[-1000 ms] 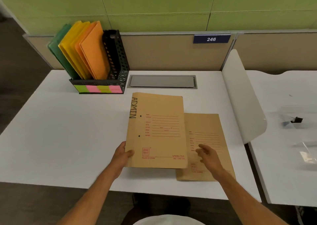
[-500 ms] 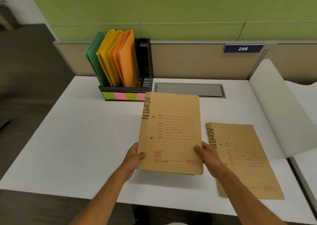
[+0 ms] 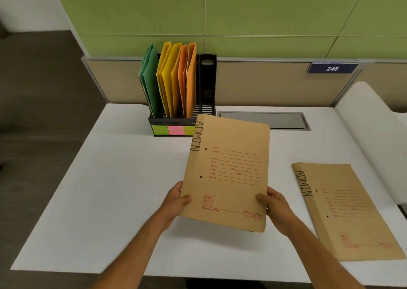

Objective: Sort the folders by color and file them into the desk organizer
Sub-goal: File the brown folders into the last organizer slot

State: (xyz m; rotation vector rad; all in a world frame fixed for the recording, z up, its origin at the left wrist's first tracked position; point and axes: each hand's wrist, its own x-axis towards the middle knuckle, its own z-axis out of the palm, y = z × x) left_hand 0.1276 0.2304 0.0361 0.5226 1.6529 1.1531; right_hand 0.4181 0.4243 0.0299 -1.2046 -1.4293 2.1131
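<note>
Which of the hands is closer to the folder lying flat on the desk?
Right. The right hand grips the held folder at its right edge, on the side toward the flat folder. The left hand grips the opposite edge, farther away.

- Left hand (image 3: 176, 202) and right hand (image 3: 274, 205) grip a brown folder (image 3: 229, 172) above the desk (image 3: 110, 200).
- Second brown folder (image 3: 343, 213) lies flat, right.
- Black organizer (image 3: 207, 83) holds green, yellow, orange folders.

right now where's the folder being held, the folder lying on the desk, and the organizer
held brown folder (image 3: 229, 172), head view, middle of its front cover
brown folder on the desk (image 3: 343, 213), head view, middle of its cover
desk organizer (image 3: 207, 83), head view, its empty black right-hand slot
</note>
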